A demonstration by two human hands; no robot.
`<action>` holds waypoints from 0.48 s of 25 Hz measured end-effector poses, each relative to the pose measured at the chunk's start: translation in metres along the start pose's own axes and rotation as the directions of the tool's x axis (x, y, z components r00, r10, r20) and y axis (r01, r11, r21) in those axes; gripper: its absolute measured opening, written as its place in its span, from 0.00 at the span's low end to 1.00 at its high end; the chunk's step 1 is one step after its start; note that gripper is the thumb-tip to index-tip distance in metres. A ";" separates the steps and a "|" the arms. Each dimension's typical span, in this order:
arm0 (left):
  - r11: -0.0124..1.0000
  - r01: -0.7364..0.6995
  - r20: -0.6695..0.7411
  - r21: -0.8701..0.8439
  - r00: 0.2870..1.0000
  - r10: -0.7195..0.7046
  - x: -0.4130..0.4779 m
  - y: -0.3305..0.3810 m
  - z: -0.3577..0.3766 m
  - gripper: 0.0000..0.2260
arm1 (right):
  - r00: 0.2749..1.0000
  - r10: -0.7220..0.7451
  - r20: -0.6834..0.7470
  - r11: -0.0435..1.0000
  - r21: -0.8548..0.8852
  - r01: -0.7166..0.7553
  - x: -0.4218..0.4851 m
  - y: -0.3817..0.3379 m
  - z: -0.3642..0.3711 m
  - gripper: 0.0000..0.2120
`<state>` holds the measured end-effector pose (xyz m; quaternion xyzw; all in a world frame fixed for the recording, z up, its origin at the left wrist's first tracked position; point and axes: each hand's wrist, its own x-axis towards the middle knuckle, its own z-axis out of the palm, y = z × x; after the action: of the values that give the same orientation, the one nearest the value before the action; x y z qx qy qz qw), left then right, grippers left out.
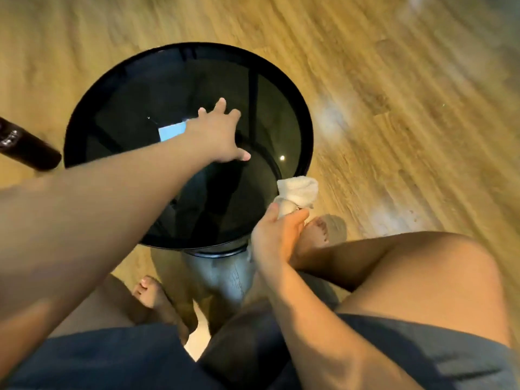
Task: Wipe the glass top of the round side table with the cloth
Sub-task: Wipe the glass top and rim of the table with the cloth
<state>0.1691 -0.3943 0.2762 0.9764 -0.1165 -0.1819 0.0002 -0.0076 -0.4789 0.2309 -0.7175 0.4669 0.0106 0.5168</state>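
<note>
Landmark: round side table (305, 142), dark glass top (168, 94).

Left of the table, a dark cylindrical object (28, 149); its marking is blurred, unreadable.

Over the table's centre, left hand (216, 133), fingers spread, empty; contact with glass cannot be told. Risk: leaning weight could tip the table or smear the glass.

At the table's near-right rim, right hand (277, 235) pinches the white cloth (298, 192), bunched. Risk: a bunched cloth wipes narrowly.

No brands legible.
</note>
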 end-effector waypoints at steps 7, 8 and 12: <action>0.938 -0.062 -0.083 -0.342 0.996 0.036 -0.156 -0.093 0.096 0.43 | 0.972 -0.183 0.150 0.979 -0.064 0.195 0.142 -0.078 -0.023 0.17; 0.931 -0.075 -0.114 -0.358 0.993 0.036 -0.168 -0.096 0.103 0.44 | 0.980 -0.165 0.111 0.984 -0.052 0.172 0.142 -0.076 -0.020 0.19; 0.938 -0.051 -0.129 -0.342 0.992 0.007 -0.183 -0.106 0.118 0.44 | 0.981 -0.056 -0.187 0.993 0.089 0.074 0.099 -0.037 0.007 0.24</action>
<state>-0.0147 -0.2444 0.2264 0.9690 -0.0969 -0.1376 0.1808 0.0762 -0.5378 0.2057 -0.7047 0.4889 -0.0949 0.5053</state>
